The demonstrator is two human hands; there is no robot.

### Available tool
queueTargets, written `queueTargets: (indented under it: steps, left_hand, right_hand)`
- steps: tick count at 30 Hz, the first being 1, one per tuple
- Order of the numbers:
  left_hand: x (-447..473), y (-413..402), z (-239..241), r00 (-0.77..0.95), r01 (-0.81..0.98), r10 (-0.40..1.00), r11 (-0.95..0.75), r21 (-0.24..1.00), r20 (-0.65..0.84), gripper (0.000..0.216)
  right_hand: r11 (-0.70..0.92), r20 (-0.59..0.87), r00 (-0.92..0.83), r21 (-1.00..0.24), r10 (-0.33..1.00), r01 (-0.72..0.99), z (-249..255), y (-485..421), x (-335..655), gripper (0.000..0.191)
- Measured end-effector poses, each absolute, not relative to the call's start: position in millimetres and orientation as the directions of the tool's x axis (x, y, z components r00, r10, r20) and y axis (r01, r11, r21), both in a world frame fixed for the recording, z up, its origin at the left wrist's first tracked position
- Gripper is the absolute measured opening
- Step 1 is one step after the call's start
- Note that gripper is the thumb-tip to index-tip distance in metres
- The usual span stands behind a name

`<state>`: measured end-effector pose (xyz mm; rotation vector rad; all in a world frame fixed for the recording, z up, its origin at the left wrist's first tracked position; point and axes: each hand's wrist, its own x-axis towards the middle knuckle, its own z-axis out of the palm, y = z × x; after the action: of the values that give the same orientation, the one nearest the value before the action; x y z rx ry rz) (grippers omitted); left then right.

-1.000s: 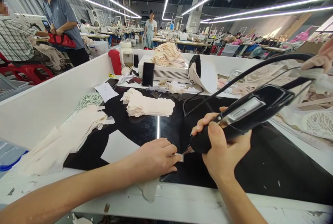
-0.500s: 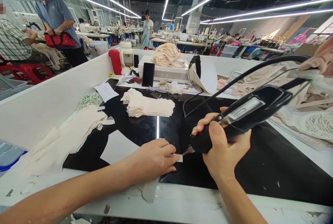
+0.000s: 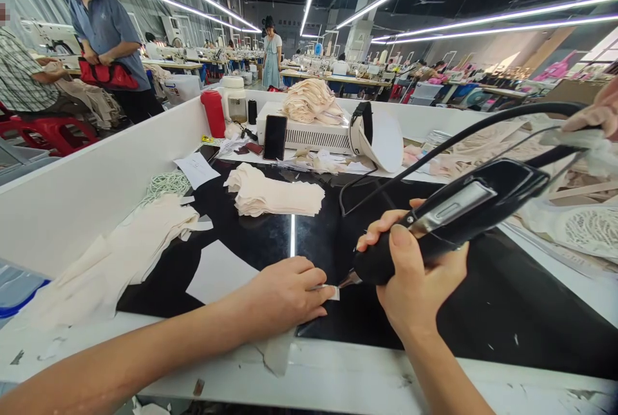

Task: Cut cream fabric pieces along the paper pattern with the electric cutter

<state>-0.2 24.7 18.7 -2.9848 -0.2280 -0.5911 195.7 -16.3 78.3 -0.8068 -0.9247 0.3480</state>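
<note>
My right hand (image 3: pixel 410 273) is wrapped around a black corded hand tool (image 3: pixel 454 212), its metal tip (image 3: pixel 348 280) pointing left and down toward the black worktop (image 3: pixel 502 299). My left hand (image 3: pixel 284 293) lies closed on the worktop and pinches a small pale strip of fabric (image 3: pixel 331 291) right at the tool's tip. The tool's black cable (image 3: pixel 483 125) arcs up and to the right.
A stack of cream fabric pieces (image 3: pixel 275 195) lies mid-table, more cream pieces (image 3: pixel 120 254) at the left, a white machine (image 3: pixel 313 135) with a phone (image 3: pixel 275 137) behind. White side walls (image 3: pixel 87 190) border the table. Another person's hand (image 3: pixel 593 112) shows at the right edge; people stand at the back left.
Both hands stay almost still; the fabric strip at the tool tip has shifted slightly. The people in the background have moved a little.
</note>
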Motion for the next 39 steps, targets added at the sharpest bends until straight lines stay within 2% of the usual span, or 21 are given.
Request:
queueTargets:
  steps: [4, 10, 17, 23, 33, 39]
  left_hand:
    - [0, 25, 19, 0.913, 0.156, 0.123, -0.986, -0.054, 0.389, 0.027]
    - [1, 25, 22, 0.901, 0.158, 0.121, -0.986, -0.056, 0.416, 0.026]
    - [0, 25, 22, 0.9, 0.15, 0.125, -0.988, -0.027, 0.418, 0.027]
    - [-1, 25, 21, 0.893, 0.15, 0.116, -0.988, -0.045, 0.436, 0.023]
    - [-2, 27, 22, 0.878, 0.152, 0.118, -0.988, -0.037, 0.463, 0.023]
    - [-12, 26, 36, 0.906, 0.166, 0.137, -0.985, -0.038, 0.401, 0.012]
  right_hand:
    - [0.655, 0.561, 0.577, -0.753, 0.593, 0.059, 80, -18, 196, 0.041]
    - [0.675, 0.542, 0.601, -0.738, 0.587, 0.006, 86, -25, 194, 0.049]
    - [0.646, 0.548, 0.568, -0.762, 0.615, 0.036, 81, -29, 192, 0.042]
    - [0.694, 0.563, 0.62, -0.719, 0.547, 0.04, 85, -19, 195, 0.049]
    - [0.668, 0.576, 0.578, -0.741, 0.577, 0.072, 78, -18, 194, 0.047]
    - [0.681, 0.595, 0.565, -0.728, 0.571, 0.078, 75, -18, 195, 0.047]
